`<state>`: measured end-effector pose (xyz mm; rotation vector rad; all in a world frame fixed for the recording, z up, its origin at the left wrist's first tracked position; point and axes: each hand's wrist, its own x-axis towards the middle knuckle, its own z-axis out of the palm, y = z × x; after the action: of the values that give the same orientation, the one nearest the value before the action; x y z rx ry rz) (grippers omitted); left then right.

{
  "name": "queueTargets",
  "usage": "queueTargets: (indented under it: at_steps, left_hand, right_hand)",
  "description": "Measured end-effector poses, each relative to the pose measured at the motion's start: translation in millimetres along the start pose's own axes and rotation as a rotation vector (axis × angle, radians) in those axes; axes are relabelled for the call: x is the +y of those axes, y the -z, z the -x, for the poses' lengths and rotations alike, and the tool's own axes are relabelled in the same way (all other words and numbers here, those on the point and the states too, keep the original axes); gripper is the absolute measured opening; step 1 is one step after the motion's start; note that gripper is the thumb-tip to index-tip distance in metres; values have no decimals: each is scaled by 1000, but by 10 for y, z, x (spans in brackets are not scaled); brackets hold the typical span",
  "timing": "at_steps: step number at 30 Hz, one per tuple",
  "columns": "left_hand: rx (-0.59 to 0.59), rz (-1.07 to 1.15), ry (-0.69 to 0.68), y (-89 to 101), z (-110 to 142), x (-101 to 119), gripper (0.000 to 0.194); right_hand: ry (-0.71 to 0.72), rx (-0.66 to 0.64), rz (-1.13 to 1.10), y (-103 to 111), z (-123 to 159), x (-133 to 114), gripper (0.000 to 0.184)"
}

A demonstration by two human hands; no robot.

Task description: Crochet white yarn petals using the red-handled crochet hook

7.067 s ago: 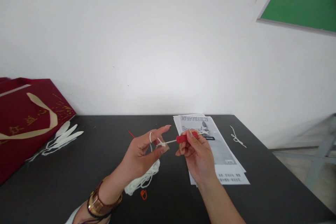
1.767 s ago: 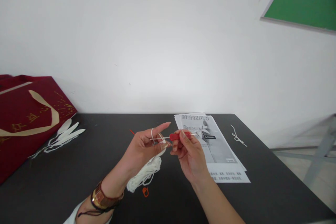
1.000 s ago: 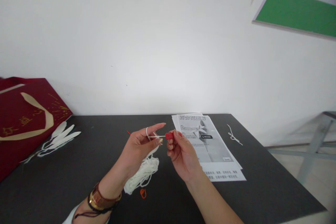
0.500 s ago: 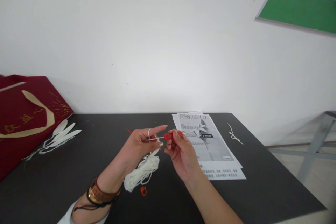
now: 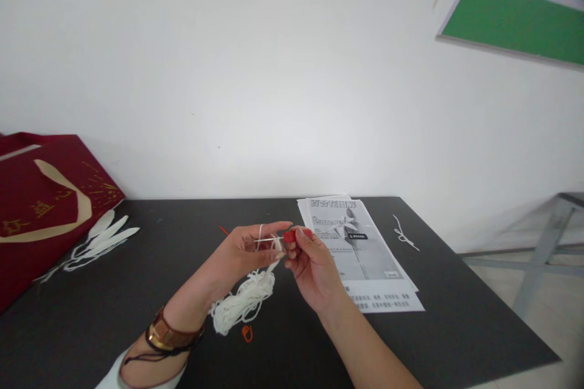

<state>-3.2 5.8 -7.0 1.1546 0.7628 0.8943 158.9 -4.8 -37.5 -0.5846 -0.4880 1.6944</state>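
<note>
Left hand (image 5: 249, 252) pinching white yarn piece (image 5: 275, 249), strand looped round finger. Right hand (image 5: 314, 261) gripping red handle of crochet hook (image 5: 291, 236), its shaft reaching across to left hand's fingers. Yarn bundle (image 5: 244, 302) on dark table (image 5: 292, 340) just below left hand; orange stitch marker (image 5: 247, 333) beneath bundle. Printed sheets (image 5: 378, 261) lying beyond and beside right hand.
</note>
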Motion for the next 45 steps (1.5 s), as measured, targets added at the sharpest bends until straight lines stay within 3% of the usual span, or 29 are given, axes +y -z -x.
queueTargets:
  at_steps: [2,4,9,15,20,27,42,45]
  left_hand:
    - [-139,6,-17,71,0,5,46]
    - [-198,-7,-40,137,-3,4,39]
    - [-252,-131,-60,224,-25,8,26]
    - [-289,-534,-47,360,-69,24,24]
    - [-173,-816,-172,382,-126,-15,25]
    - [-8,-1047,-400,326,-181,-88,14]
    - [343,-1235,-702,284,-158,-152,26]
    - [495,-1197,-772,236,-111,-93,33]
  right_hand:
    - [-39,-22,-26,15,-6,-17,20]
    - [-90,-51,-48,22,-7,-29,19]
    - [-228,-150,-66,24,6,-34,16]
    - [-286,-202,-84,68,3,-73,14]
    - [-304,-205,-103,88,-12,-71,14]
    - [-332,-196,-139,97,-32,-70,15]
    - [-333,-198,-170,140,-26,-140,10]
    - [-323,-199,-174,133,-25,-149,10]
